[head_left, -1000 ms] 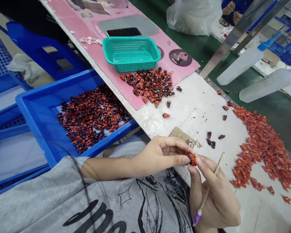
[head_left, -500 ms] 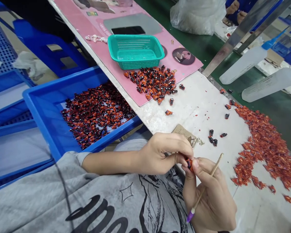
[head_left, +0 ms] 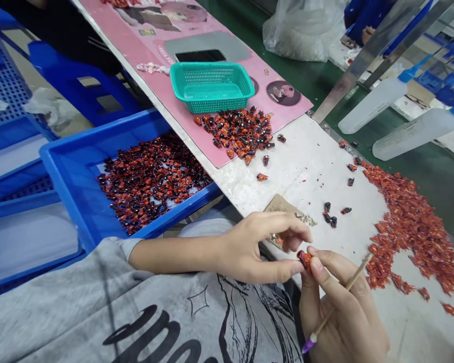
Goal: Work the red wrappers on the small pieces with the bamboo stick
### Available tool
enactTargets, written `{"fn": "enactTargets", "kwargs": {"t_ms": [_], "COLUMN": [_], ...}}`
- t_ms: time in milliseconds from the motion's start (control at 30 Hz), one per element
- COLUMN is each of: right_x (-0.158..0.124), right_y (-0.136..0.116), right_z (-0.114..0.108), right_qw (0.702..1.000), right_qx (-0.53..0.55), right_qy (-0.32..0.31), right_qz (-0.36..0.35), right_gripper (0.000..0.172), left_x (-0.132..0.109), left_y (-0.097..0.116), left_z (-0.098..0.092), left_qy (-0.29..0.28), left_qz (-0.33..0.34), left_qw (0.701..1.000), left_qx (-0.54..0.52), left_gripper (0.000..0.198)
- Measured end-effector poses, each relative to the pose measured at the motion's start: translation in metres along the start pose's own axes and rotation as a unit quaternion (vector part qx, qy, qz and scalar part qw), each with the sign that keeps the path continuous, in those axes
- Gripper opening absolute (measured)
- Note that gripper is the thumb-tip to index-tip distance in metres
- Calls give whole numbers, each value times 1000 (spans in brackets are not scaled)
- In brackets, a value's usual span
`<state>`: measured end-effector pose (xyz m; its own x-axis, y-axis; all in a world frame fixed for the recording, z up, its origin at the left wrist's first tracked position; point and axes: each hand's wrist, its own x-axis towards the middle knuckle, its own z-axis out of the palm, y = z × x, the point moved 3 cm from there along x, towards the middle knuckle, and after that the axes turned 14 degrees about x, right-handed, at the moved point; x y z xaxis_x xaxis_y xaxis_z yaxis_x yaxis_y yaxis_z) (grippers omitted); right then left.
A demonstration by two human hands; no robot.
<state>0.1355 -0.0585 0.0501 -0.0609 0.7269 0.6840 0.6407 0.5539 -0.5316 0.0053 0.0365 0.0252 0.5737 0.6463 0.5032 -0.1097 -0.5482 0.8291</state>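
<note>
A blue plastic crate (head_left: 62, 176) holds heaped red-and-black pieces (head_left: 151, 181). The left hand (head_left: 257, 247) has lifted its upper fingers (head_left: 298, 227) open, and only its thumb meets a small red-and-black piece (head_left: 304, 259) at 3 o'clock. The right hand (head_left: 344, 312) pinches that piece while curled round a thin wooden stick (head_left: 357, 272). Red scraps (head_left: 408, 237) lie on the counter (head_left: 306, 151) at its 1 o'clock.

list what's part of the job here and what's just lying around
Seems part of the job:
left hand
right hand
orange-and-black piece
wooden stick
blue crate of pieces
orange scraps

Seems just lying about:
teal basket
plastic bag
white squeeze bottle
</note>
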Motion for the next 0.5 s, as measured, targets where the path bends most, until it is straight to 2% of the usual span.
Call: {"fn": "enactTargets", "kwargs": {"t_ms": [67,167,300,433,500], "right_x": [-2,-4,-4,8,16], "right_y": [1,7,23,23,18], "right_z": [1,4,13,31,40], "right_qw": [1000,999,987,964,954], "right_qx": [5,34,147,220,233], "right_qy": [-3,3,5,-73,-88], "right_qz": [-13,-21,56,130,165], "right_gripper": [55,52,43,43,44], "left_x": [1,0,0,-3,-6], "left_y": [-1,-1,1,4,3], "left_z": [0,-1,-8,-16,-21], "left_qy": [-41,-73,-25,8,19], "left_qz": [-21,-9,14,67,89], "left_qw": [999,997,1000,996,992], "left_qx": [10,15,7,63,93], "left_gripper": [13,27,21,14,13]}}
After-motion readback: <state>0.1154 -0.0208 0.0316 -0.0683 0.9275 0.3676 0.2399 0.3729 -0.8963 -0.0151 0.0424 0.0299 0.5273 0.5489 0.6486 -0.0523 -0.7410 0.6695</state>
